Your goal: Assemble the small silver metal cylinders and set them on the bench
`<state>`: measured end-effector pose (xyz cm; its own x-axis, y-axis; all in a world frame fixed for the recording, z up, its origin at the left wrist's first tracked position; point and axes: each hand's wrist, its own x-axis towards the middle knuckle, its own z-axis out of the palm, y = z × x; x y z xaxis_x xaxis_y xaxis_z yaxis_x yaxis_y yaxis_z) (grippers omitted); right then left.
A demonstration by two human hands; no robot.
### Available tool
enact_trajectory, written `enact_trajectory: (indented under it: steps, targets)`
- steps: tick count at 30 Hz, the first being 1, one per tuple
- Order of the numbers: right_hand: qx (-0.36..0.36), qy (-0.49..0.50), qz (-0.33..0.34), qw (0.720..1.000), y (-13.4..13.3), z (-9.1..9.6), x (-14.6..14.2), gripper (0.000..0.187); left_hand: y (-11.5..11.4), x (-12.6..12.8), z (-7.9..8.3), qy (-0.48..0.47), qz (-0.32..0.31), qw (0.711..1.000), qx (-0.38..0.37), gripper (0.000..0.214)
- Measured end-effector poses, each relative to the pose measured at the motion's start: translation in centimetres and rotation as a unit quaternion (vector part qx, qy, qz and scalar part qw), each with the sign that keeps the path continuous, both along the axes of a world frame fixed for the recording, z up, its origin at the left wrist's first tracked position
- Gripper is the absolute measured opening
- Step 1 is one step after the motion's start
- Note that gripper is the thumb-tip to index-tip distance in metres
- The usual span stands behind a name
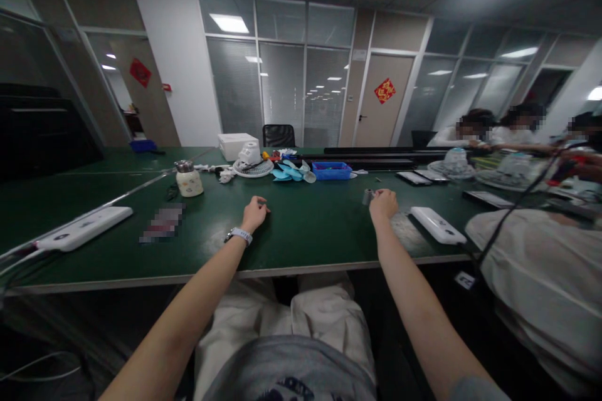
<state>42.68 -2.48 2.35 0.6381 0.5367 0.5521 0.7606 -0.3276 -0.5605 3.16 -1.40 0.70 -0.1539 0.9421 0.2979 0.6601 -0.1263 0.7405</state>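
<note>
My left hand (254,213), with a pale watch (241,235) at its wrist, is just above the green table (310,225). Its fingers are curled together, and whatever may be between them is too small to make out. Farther right, my right hand (384,204) has its fingers closed at the side of a small grey metal cylinder (367,197). The fingertips meet the cylinder's right edge and partly hide it. A wide gap separates the two hands.
Behind the hands are a white fan grille (253,168), light-blue fan blades (289,171) and a blue tray (332,170). A jar (189,180) stands left. White power strips (87,229) flank me, the right one (436,225) near my arm. People sit at the right.
</note>
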Motion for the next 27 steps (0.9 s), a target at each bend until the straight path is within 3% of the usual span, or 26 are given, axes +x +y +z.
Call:
enact_trajectory:
  steps: [16, 21, 27]
  targets:
    - [-0.017, 0.019, -0.017, 1.0, -0.4, -0.2, -0.3, 0.027, -0.2, 0.0, 0.0, 0.003, -0.01, 1.0, -0.005, 0.021]
    - [0.024, -0.098, -0.022, 0.995, 0.9, 0.8, -0.8, 0.055, 0.0, 0.0, -0.1, -0.004, -0.013, 1.0, -0.003, 0.021]
    - [-0.091, -0.191, -0.013, 0.977, 3.2, 2.0, -1.3, 0.045, -0.1, 0.0, -0.1, -0.006, -0.011, 1.0, 0.001, 0.019]
